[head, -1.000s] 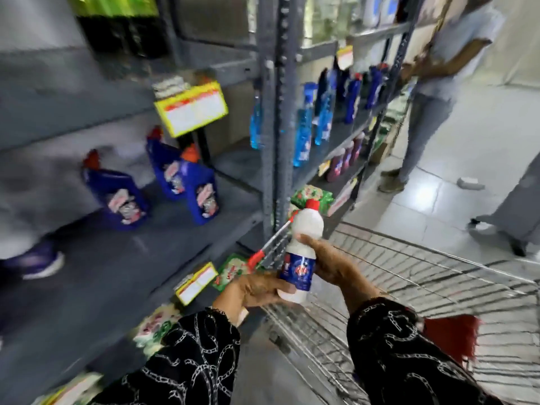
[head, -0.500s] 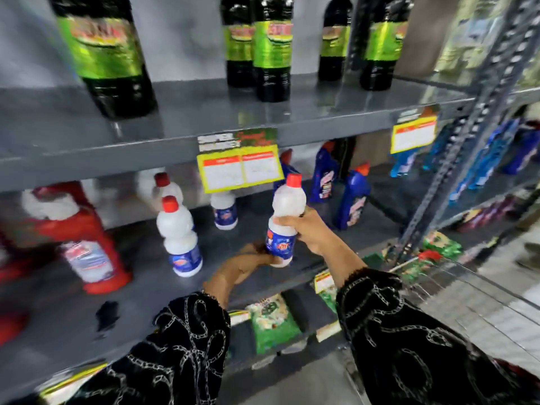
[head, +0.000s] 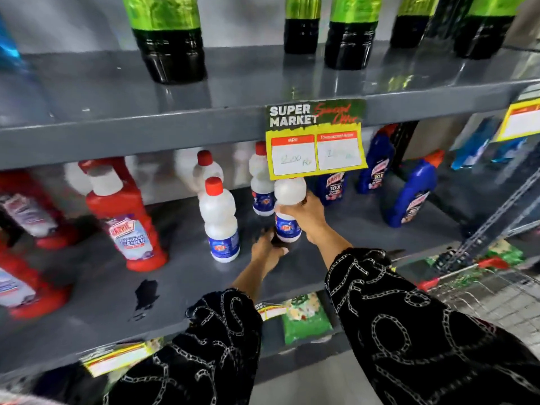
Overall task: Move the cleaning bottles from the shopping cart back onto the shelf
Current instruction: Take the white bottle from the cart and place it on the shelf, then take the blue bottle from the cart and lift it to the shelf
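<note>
Held bottle: a white cleaning bottle (head: pixel 287 213) with a blue label, upright, its cap hidden behind the yellow price tag (head: pixel 315 140); its base is just above or on the grey middle shelf (head: pixel 187 276), which cannot be told
Right hand (head: pixel 306 213): closed around the waist of the white cleaning bottle, fingers wrapped from the right side
Left hand (head: pixel 267 249): low at the bottle's base, blurred, fingers curled toward its bottom; whether it grips or only steadies cannot be told
Neighbours on the shelf: a second white bottle (head: pixel 219 220) with a red cap stands just left of the held bottle; two more white bottles (head: pixel 261 185) stand behind it
Left of the held bottle: red cleaner bottles (head: pixel 125 211), well apart from it
Right of the held bottle: blue bottles (head: pixel 412 191) further along the same shelf
Above the held bottle: dark bottles with green labels (head: pixel 169 36) on the upper shelf
Shopping cart (head: pixel 482 285): wire rim with red trim, to the lower right of the held bottle
Sleeves: black with a white chain print
</note>
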`<state>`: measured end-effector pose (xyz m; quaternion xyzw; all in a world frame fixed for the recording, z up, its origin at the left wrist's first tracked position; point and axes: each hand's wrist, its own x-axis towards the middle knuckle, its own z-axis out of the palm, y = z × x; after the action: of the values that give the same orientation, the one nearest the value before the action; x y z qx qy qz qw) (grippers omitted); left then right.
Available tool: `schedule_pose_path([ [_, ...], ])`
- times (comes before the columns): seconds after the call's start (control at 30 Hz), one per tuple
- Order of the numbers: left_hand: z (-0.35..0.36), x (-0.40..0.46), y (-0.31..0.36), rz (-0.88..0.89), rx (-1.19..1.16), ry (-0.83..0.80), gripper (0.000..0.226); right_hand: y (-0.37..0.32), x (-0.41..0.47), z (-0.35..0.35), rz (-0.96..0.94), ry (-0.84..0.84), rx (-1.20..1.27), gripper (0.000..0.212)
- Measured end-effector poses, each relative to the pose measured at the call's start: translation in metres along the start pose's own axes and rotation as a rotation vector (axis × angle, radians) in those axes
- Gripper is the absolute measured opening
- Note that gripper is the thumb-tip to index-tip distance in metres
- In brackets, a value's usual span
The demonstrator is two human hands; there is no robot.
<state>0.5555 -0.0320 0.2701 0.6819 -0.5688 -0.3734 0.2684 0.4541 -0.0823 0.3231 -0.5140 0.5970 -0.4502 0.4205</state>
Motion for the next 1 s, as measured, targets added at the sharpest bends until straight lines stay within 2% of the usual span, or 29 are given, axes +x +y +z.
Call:
schedule_pose_path([
  [0.07, 0.002, 0.006, 0.000, -0.019, 0.126, 0.001, 0.074, 0.001, 0.007, -0.001, -0.018, 0.001, -0.035, 0.071],
  [0.13, 0.006, 0.010, 0.001, -0.031, 0.124, 0.030, 0.069, 0.001, 0.010, -0.002, -0.031, -0.011, -0.038, 0.072],
  [0.2, 0.016, 0.007, 0.004, -0.025, 0.021, 0.158, 0.061, 0.000, 0.006, -0.007, -0.036, -0.048, -0.033, 0.069],
  [0.3, 0.048, -0.012, 0.020, -0.051, -0.188, 0.435, 0.056, 0.014, -0.007, -0.027, -0.071, -0.078, -0.016, 0.059],
  [0.37, 0.082, -0.032, 0.035, 0.032, -0.140, 0.564, 0.062, 0.028, -0.022, -0.055, -0.095, -0.016, 0.055, 0.044],
  [0.43, 0.122, -0.046, 0.053, 0.199, -0.038, 0.592, 0.069, 0.042, -0.037, -0.095, -0.135, 0.138, 0.068, 0.023],
  [0.5, 0.166, -0.053, 0.074, 0.329, 0.001, 0.508, 0.065, 0.061, -0.049, -0.143, -0.145, 0.295, 0.077, 0.012],
  [0.67, 0.287, -0.055, 0.129, 0.561, 0.249, 0.171, 0.057, 0.126, -0.066, -0.273, -0.050, 0.564, 0.114, 0.014],
  [0.73, 0.333, -0.065, 0.148, 0.622, 0.239, 0.080, 0.051, 0.158, -0.075, -0.323, 0.026, 0.665, 0.153, 0.010],
  [0.87, 0.419, -0.096, 0.181, 0.666, 0.145, -0.085, 0.049, 0.226, -0.108, -0.406, 0.162, 0.821, 0.204, 0.018],
  [1.0, 0.514, -0.112, 0.182, 0.605, 0.239, -0.402, 0.048, 0.309, -0.150, -0.466, 0.422, 0.951, 0.200, 0.015],
])
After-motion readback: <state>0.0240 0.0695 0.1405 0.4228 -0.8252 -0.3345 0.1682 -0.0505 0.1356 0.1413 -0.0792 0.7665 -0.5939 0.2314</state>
